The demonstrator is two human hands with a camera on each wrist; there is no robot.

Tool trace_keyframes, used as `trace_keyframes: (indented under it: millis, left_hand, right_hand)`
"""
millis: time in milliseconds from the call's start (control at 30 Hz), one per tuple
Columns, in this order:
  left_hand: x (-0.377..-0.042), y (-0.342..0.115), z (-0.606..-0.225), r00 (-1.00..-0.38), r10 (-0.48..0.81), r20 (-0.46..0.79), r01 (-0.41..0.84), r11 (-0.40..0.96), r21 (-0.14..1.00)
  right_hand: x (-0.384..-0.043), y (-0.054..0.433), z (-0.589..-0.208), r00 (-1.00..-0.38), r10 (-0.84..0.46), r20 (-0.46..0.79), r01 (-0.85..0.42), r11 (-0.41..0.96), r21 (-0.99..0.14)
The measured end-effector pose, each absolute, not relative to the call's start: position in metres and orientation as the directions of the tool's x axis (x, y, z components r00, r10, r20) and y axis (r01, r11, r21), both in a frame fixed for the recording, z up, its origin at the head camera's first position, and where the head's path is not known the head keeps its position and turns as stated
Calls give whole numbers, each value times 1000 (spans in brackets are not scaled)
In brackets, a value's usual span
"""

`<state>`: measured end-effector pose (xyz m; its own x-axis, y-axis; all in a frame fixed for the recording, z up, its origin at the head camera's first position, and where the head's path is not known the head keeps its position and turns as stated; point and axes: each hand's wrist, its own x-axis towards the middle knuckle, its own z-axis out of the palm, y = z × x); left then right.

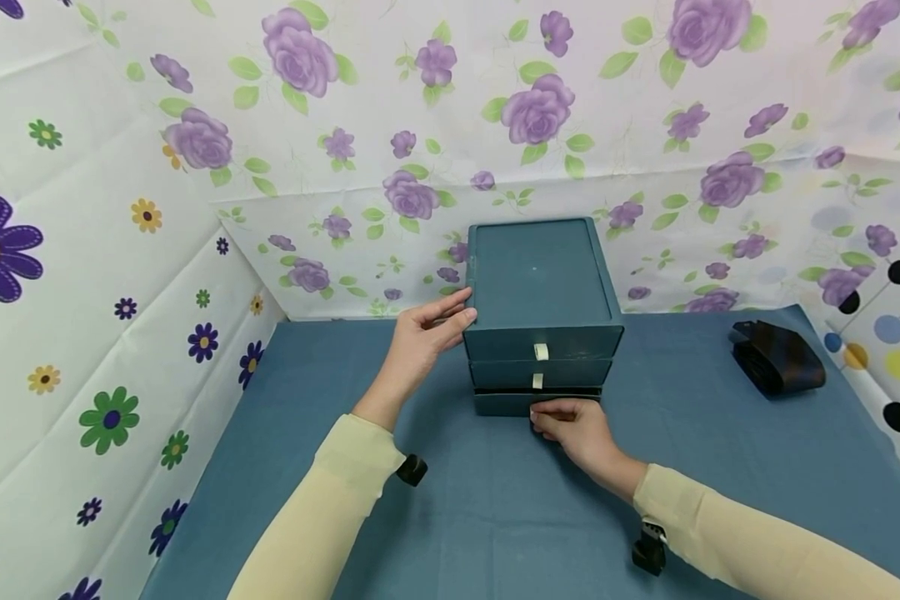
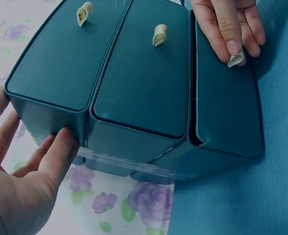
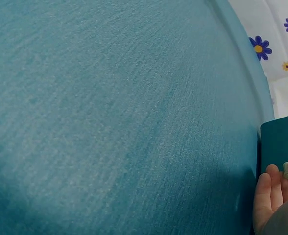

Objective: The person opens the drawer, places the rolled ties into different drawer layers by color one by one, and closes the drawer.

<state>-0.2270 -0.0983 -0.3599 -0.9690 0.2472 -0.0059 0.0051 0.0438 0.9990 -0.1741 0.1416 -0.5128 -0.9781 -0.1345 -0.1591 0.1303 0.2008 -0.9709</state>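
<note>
A dark teal three-drawer box [image 1: 536,275] stands against the back wall, with a cream loop pull on each drawer front. My left hand [image 1: 422,342] rests its fingertips on the box's left side near the top, thumb by the front corner. Low at the front, my right hand [image 1: 573,429] pinches the cream loop [image 2: 236,59] of the bottom drawer [image 1: 502,405]. That drawer stands slightly forward, a dark gap showing along its upper edge. The middle drawer [image 2: 143,88] and the top drawer [image 2: 56,58] sit closed.
A dark rolled strap-like bundle [image 1: 778,358] lies at the right on the blue tablecloth [image 1: 465,508]. Flowered cloth [image 1: 420,108] hangs behind the box, and more patterned cloth lines the left and right sides.
</note>
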Motion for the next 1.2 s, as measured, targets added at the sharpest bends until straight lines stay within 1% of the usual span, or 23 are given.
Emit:
trace_keyframes:
  millis: [800,1200]
  left_hand:
    - [-227,-98,-359,-967,255,-9,-2,26,1000]
    - [-227,-98,-359,-969,247,-12,-3,39,999]
  right_hand:
    - [-161,143,-516,-977,-123,-175,141,246,-959]
    - [-154,144,-518,-971,-147,-190,154,226,-962]
